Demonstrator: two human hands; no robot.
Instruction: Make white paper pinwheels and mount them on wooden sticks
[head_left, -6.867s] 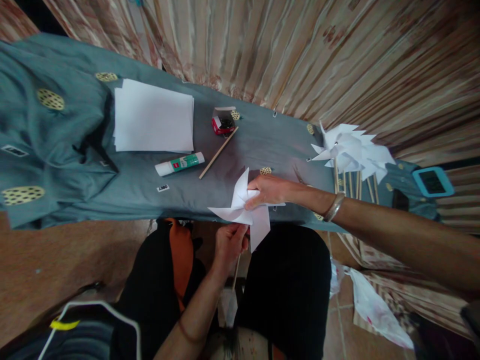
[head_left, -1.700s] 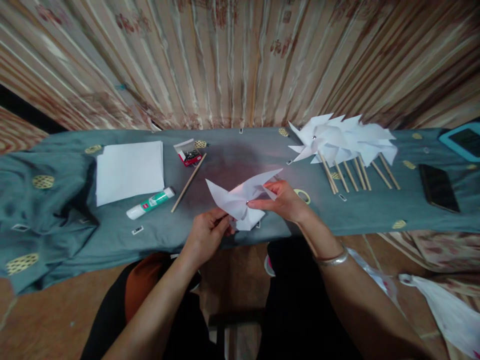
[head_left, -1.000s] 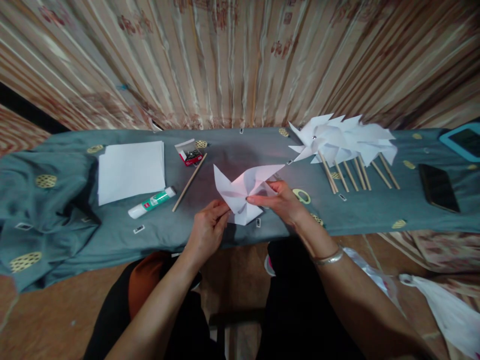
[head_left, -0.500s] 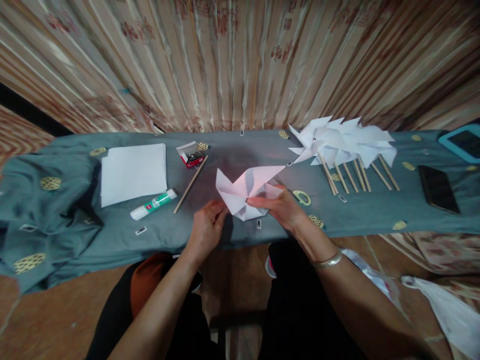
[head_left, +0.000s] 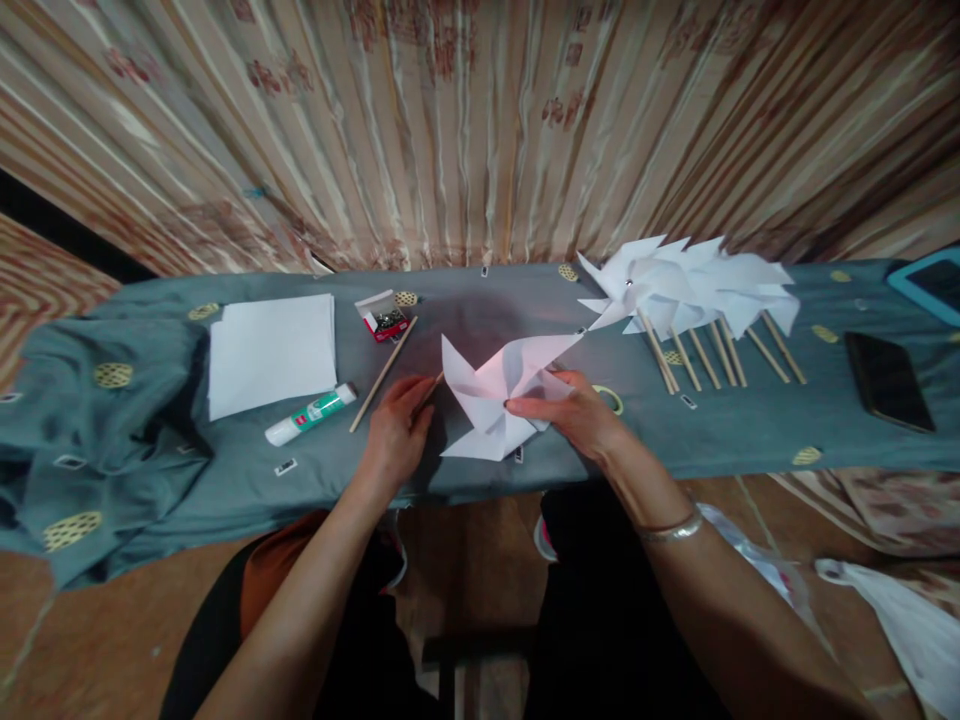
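Note:
A white paper pinwheel (head_left: 501, 390) with curved blades is held over the table by my right hand (head_left: 577, 412). The thumb presses at its centre and the other fingers are behind the paper. Left of the pinwheel, my left hand (head_left: 396, 428) is closed round a thin wooden stick (head_left: 429, 392). The stick's far end meets the paper's edge in view, so I cannot tell whether the two are joined. Another wooden stick (head_left: 383, 374) lies on the cloth beside my left hand. Scissors (head_left: 609, 398) with a pale yellow-green handle lie partly hidden behind my right hand.
Left on the grey-green cloth (head_left: 525, 300) are a paper stack (head_left: 274, 350), a glue stick (head_left: 310, 414) and an open red box of pins (head_left: 384, 318). Several stick-mounted pinwheels (head_left: 690, 285) lie at right, near a dark phone (head_left: 889, 381) and a blue-framed device (head_left: 930, 284).
My left hand has moved left, away from the pinwheel, and a stick now shows in its fingers. The pinwheel has turned slightly and shifted a little right, with a lower blade now showing.

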